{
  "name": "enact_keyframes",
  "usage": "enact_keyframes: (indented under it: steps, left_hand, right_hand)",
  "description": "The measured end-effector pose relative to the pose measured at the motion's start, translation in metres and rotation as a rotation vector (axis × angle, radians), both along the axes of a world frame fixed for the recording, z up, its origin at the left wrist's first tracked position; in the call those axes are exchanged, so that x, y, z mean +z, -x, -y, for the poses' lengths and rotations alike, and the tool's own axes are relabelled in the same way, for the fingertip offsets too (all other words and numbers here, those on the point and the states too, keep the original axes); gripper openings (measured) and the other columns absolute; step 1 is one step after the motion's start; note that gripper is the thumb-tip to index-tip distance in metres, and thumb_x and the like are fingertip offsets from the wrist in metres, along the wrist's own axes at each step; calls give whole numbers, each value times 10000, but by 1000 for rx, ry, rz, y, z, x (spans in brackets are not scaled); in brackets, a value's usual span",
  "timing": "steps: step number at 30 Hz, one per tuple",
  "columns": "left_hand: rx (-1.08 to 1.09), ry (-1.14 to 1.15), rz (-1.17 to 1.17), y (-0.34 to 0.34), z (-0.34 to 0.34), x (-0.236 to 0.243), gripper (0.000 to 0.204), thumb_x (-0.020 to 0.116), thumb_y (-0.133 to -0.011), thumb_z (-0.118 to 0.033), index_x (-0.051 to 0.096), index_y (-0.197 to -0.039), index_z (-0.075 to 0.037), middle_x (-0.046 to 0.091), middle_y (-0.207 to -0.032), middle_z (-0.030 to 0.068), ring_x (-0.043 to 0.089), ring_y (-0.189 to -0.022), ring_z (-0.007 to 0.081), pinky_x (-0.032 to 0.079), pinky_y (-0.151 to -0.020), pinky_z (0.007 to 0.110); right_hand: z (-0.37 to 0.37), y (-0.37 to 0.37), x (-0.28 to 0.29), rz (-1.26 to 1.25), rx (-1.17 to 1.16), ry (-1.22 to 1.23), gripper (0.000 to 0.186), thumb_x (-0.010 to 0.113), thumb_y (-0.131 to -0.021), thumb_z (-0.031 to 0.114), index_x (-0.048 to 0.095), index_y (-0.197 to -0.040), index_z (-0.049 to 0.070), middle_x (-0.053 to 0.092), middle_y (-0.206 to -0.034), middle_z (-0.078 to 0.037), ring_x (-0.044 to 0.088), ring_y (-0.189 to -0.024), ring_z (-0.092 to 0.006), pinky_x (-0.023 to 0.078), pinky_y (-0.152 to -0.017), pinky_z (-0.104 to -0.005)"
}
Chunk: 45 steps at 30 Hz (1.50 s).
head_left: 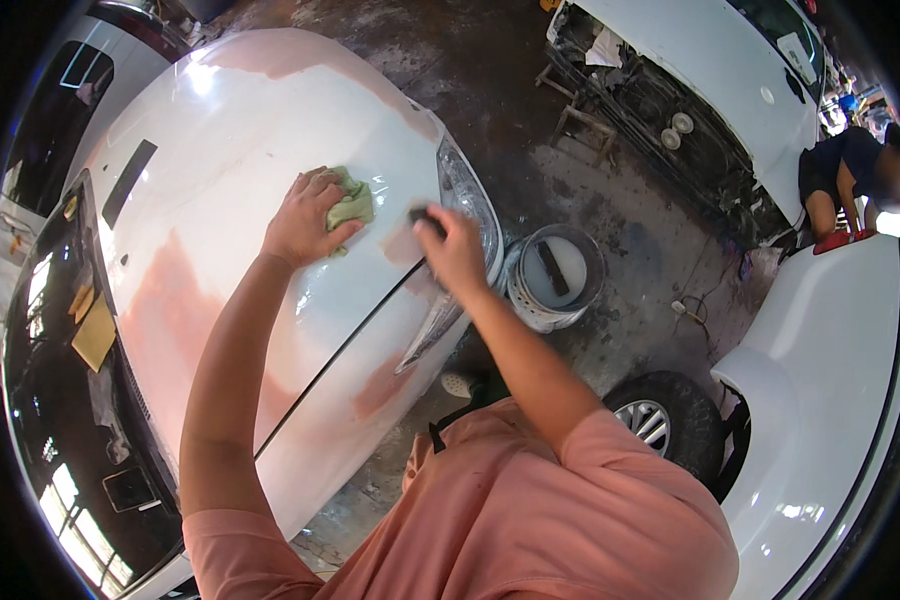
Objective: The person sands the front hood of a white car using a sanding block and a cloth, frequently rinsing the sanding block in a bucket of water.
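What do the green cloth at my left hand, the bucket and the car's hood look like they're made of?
Green cloth: soft, matte fabric, judging by its crumpled folds.
Bucket: probably dull plastic, from its pale wall and rounded rim.
Hood: likely painted metal, glossy with bright reflections; paint hides what's beneath.

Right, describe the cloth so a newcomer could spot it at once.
Find the white car hood with pinkish patches. On it, the left hand holds a crumpled cloth. Its pale green colour sets it apart from the dark block in the right hand.

Shirt: salmon-pink, loose, creased | sleeves: short, same pink | left hand: bare | right hand: bare
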<state>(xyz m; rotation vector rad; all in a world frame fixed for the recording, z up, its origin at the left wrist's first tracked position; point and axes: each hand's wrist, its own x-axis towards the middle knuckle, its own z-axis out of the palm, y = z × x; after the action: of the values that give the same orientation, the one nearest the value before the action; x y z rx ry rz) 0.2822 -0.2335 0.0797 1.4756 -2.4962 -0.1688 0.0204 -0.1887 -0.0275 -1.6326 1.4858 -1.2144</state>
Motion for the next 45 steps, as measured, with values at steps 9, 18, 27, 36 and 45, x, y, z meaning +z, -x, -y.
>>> enact_keyframes:
  steps: [9,18,27,36,45]
  left_hand:
    - [37,-23,46,2,-8,1,504,716,-942,-452,720,-1307,-104,619,-1449,133,485,-1431,414,391,-1225,529]
    - [165,61,73,30,-67,-5,277,749,-863,-239,702,-1086,-80,685,-1239,81,575,-1269,350,395,-1206,550]
    - [202,92,92,37,-74,-4,277,767,-833,-188,745,-1108,-154,666,-1171,67,575,-1236,340,451,-1115,505]
    - [218,54,79,34,-58,-7,396,830,-828,-316,711,-1155,-127,613,-1329,103,517,-1365,373,451,-1154,519]
    - [179,142,95,37,-46,-10,393,799,-851,-343,684,-1143,-106,606,-1387,131,513,-1380,407,432,-1178,539]
  right_hand:
    - [-40,-3,21,-178,241,145,384,733,-934,287,746,-1231,44,682,-1308,-173,624,-1122,-425,522,-1007,-512]
    - [-28,-5,20,-222,225,234,296,702,-948,264,755,-1181,89,686,-1243,-139,621,-1064,-435,528,-941,-519]
    - [-21,3,16,-261,275,251,298,714,-941,263,756,-1185,97,703,-1234,-141,617,-1109,-422,541,-931,-511]
    - [-15,6,19,-295,303,248,342,754,-917,234,753,-1208,55,671,-1291,-173,619,-1086,-408,506,-990,-508]
    - [-2,5,14,-251,233,226,294,742,-908,253,750,-1159,99,649,-1288,-150,607,-1092,-415,517,-924,-555]
